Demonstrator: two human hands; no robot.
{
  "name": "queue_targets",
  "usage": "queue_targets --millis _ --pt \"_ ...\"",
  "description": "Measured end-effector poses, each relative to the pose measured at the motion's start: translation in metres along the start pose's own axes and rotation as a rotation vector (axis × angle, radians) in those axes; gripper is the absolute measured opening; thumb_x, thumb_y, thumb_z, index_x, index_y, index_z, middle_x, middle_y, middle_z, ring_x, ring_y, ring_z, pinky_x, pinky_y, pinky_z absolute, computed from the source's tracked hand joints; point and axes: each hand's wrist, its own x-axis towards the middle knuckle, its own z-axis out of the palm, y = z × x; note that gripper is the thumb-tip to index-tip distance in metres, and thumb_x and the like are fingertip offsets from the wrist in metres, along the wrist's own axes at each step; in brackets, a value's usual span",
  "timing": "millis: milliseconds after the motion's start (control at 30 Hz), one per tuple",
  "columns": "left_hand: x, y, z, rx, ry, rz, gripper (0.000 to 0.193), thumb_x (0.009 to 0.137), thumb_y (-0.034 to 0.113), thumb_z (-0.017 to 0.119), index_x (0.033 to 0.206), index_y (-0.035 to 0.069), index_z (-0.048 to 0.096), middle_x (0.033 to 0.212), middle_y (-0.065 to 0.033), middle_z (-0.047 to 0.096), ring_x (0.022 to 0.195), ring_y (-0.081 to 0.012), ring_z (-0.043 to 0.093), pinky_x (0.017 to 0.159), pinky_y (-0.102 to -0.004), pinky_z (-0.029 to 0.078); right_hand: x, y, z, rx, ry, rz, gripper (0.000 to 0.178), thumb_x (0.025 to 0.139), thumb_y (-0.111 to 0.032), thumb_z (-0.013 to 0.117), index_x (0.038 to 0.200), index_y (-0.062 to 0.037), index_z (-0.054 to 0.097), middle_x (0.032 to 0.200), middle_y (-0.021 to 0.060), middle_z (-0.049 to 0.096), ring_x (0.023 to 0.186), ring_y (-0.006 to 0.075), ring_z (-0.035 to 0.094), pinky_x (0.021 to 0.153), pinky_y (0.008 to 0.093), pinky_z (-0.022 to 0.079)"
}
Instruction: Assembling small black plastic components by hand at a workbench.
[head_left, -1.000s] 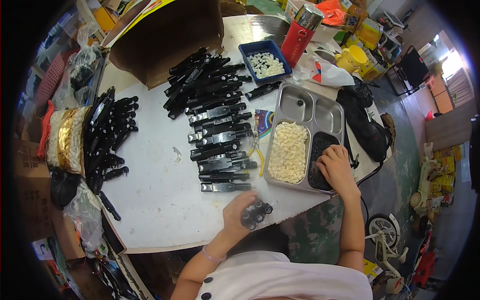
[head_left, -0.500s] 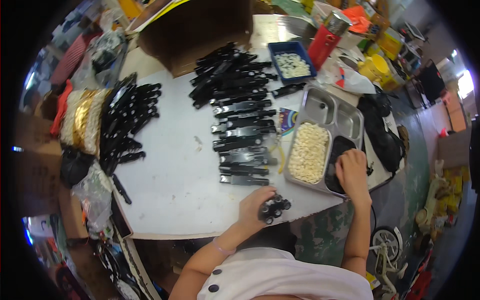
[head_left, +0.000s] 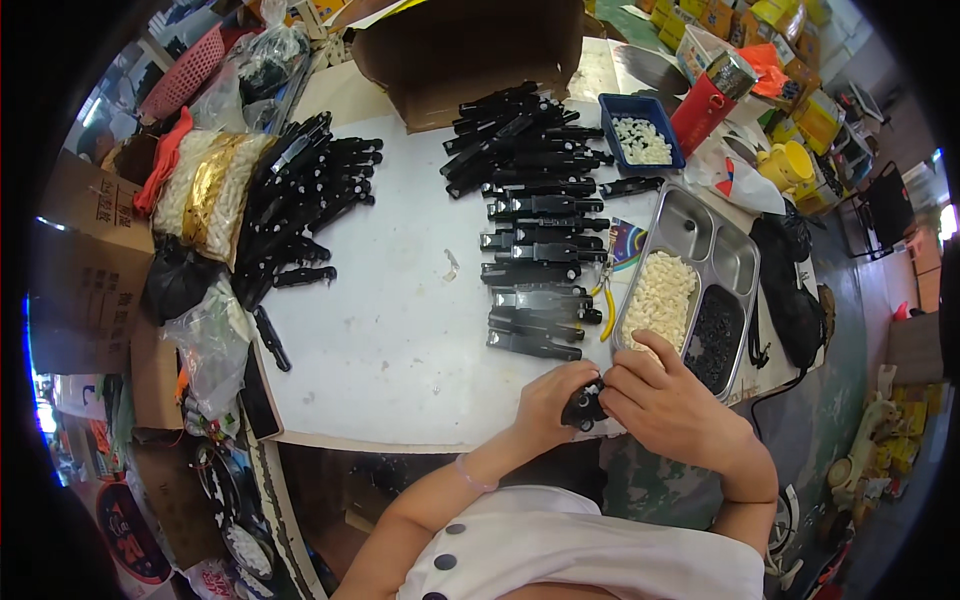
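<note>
- Black part (head_left: 583,407) is held over the near edge, at about five o'clock on a clock face laid on the table with twelve at the far side.
- White table (head_left: 400,320) is spread beneath everything at work.
- Open cardboard box (head_left: 470,60) is set at twelve o'clock.
- Row of black pieces (head_left: 540,245) is laid out just right of centre, toward three o'clock, and is met at one o'clock by a looser black pile (head_left: 520,140).
- Metal tray (head_left: 685,222) is placed at three o'clock and divided into compartments.
- Black heap (head_left: 300,200) is gathered at ten o'clock.
- Right hand (head_left: 660,405) is brought in from four o'clock, its fingertips drawn up to the black part; whether anything small is pinched there cannot be told.
- Left hand (head_left: 548,405) is clamped on the black part, so both hands are nearly together.
- Blue tray (head_left: 640,106) is filled with white bits at two o'clock, beside a red flask (head_left: 700,115).
- Yellow-handled pliers (head_left: 609,312) are left between row and metal tray.
- White pieces (head_left: 660,295) and tiny black pieces (head_left: 715,335) are kept in separate tray compartments.
</note>
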Motion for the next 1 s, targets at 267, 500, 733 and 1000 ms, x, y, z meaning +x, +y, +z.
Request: queue_targets --millis 267,500,733,1000 --pt "0.002 0.000 0.000 -0.011 0.035 0.054 0.063 0.054 -0.003 0.076 0.112 0.005 0.055 0.111 -0.0148 0.062 0.098 -0.0336 0.063 0.082 -0.0375 0.052 -0.006 -0.012 0.001 -0.009 0.080 0.037 0.021 0.071 -0.011 0.062 0.092 -0.0084 0.065 0.098 0.0028 0.056 0.103 0.0198 0.050 0.103 0.0469 0.037" --pt "0.003 0.000 0.000 0.004 0.025 0.102 0.063 0.056 0.005 0.080 0.114 0.005 0.054 0.111 -0.0145 0.062 0.098 -0.0336 0.063 0.082 -0.0383 0.052 -0.032 -0.008 0.019 0.164 0.295 0.200 0.023 0.068 -0.010 0.067 0.090 -0.0159 0.070 0.096 -0.0016 0.056 0.101 0.0184 0.050 0.100 0.0487 0.039" --pt "0.003 0.001 -0.001 0.006 0.034 0.102 0.063 0.057 0.010 0.082 0.113 0.005 0.054 0.111 -0.0142 0.062 0.099 -0.0332 0.063 0.083 -0.0388 0.052 -0.027 -0.006 0.029 0.164 0.299 0.168 0.025 0.063 -0.014 0.071 0.087 -0.0197 0.071 0.091 -0.0002 0.053 0.097 0.0204 0.051 0.099 0.0493 0.039" --pt "0.004 -0.001 -0.002 -0.015 -0.020 0.091 0.061 0.058 0.009 0.081 0.112 0.006 0.053 0.112 -0.0148 0.062 0.100 -0.0338 0.062 0.085 -0.0395 0.051 -0.076 0.026 0.024 0.114 0.661 0.651 0.014 0.069 -0.002 0.066 0.083 -0.0058 0.067 0.090 0.0083 0.052 0.097 0.0246 0.050 0.090 0.0460 0.041"
